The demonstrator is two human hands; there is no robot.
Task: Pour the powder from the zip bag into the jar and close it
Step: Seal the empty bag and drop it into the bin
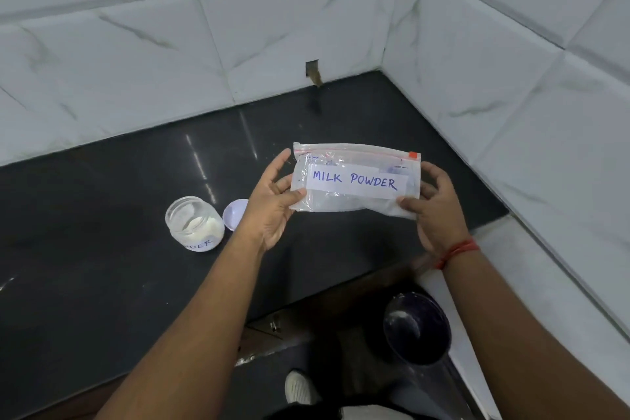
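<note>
A clear zip bag (354, 201) with a red zip strip and a white label reading MILK POWDER is held level above the black counter. My left hand (272, 204) pinches its lower left corner and my right hand (436, 211) pinches its lower right corner. The bag looks nearly flat, with little powder visible inside. To the left on the counter stands an open glass jar (194, 223) with white powder in it and a white label. Its pale lid (235, 213) lies just right of the jar, partly hidden by my left hand.
The black counter (102, 249) runs into a corner of white marble-look tiled walls (511, 95). A small hole (313, 72) sits in the back wall. Below the counter's front edge are a dark bucket (417, 331) and a shoe (300, 385) on the floor.
</note>
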